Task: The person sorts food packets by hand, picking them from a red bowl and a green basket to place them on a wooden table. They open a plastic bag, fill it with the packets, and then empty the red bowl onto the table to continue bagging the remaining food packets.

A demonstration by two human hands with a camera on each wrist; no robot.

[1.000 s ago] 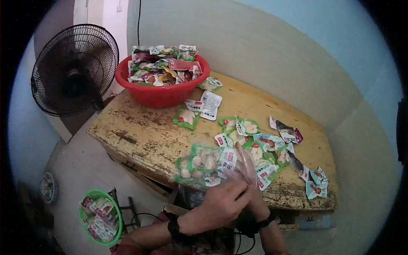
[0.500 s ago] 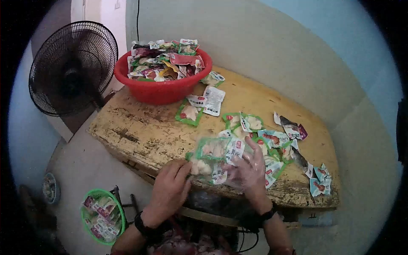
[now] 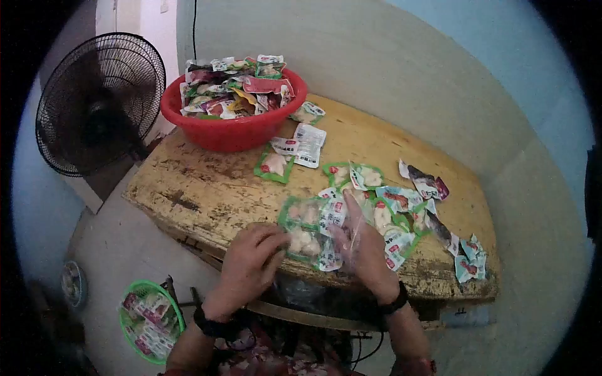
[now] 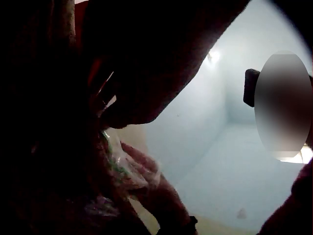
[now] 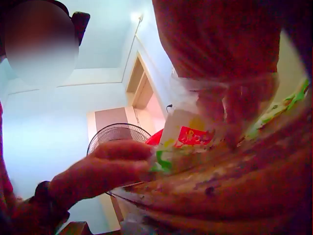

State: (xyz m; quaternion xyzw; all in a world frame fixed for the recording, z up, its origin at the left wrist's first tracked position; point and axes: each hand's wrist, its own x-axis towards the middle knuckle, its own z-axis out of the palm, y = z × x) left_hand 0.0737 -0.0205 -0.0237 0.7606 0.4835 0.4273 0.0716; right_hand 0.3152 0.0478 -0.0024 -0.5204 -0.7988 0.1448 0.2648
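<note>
Two green-edged food packets [image 3: 305,243] with pale pieces inside and white printed ends lie side by side in a clear plastic bag at the table's front. My left hand [image 3: 252,266] pinches the bag's left end with thumb and fingers. In the right wrist view, those fingertips sit at a green packet edge [image 5: 162,161]. My right hand [image 3: 371,254] is inside the bag's mouth, with clear film over its fingers, the index finger straight and the thumb spread by the packets' white ends. The left wrist view is dark; the film-covered right hand [image 4: 142,164] shows there.
Several loose packets [image 3: 382,216] lie scattered right of the bag on the worn yellow table [image 3: 207,219]. A red basin [image 3: 232,135] heaped with packets stands at the back left. A fan [image 3: 100,103], a green basket [image 3: 179,338] with packets and a bluish basket [image 3: 74,285] are left of the table.
My left hand has moved from beside my right wrist to the bag's left end and pinches it there. The bag now lies flatter, with its packets side by side.
</note>
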